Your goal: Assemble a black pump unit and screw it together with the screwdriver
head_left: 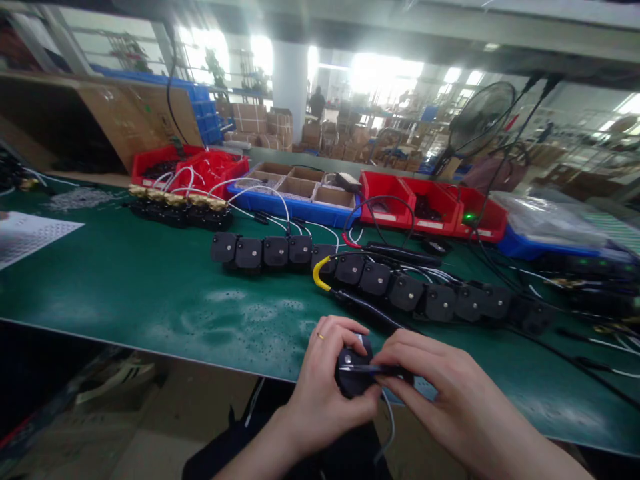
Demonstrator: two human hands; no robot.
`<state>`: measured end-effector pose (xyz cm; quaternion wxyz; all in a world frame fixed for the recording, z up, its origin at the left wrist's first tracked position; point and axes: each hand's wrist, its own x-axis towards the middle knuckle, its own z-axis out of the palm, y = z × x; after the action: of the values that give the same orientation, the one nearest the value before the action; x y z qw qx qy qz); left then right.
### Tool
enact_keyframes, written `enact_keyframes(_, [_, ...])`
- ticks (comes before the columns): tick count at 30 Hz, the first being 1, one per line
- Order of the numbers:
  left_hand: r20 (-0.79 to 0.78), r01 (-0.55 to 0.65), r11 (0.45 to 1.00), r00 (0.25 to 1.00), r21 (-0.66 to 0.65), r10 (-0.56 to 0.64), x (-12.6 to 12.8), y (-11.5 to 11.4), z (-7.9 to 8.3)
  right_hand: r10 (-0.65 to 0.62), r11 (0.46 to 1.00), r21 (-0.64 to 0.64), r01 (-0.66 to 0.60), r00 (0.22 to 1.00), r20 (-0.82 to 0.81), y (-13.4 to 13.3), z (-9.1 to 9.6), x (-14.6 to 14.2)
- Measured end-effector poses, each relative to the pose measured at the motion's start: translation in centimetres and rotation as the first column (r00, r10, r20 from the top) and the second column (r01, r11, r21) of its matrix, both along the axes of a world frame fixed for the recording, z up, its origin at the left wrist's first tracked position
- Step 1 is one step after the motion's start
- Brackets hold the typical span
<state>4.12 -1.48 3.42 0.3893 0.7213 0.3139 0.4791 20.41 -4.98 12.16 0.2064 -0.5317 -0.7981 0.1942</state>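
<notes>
At the table's front edge, my left hand (320,393) is wrapped round a small black box-shaped unit (351,385), with a screw on its face and a pale cable (390,417) hanging below. My right hand (445,373) pinches a slim dark tool (369,368) with a shiny, narrow shaft lying across the unit's face; its exact kind is unclear. Beyond my hands, a long row of similar black units (376,277) lies on the green table (150,293). A black rod-like handle (365,308) with a yellow hooked end (321,273) lies just ahead.
Behind the row are red bins (385,207), a blue tray with compartments (300,212) and another black handle (405,253). Brass-topped units (180,210) and a printed sheet (35,237) lie left. Cables and a blue tray with plastic bags (545,223) stand right.
</notes>
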Motion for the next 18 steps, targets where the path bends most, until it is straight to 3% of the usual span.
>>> enact_keyframes(10, [0.008,0.022,1.000,1.000,-0.003,-0.022,-0.11,0.03,0.11,0.042,0.999,-0.003,-0.042,0.999,0.018,0.22,-0.29,0.23])
enact_keyframes(18, [0.005,0.049,0.999,0.999,0.012,-0.049,-0.21,-0.04,0.14,0.020,0.989,-0.144,-0.017,1.000,0.017,0.09,-0.68,0.50])
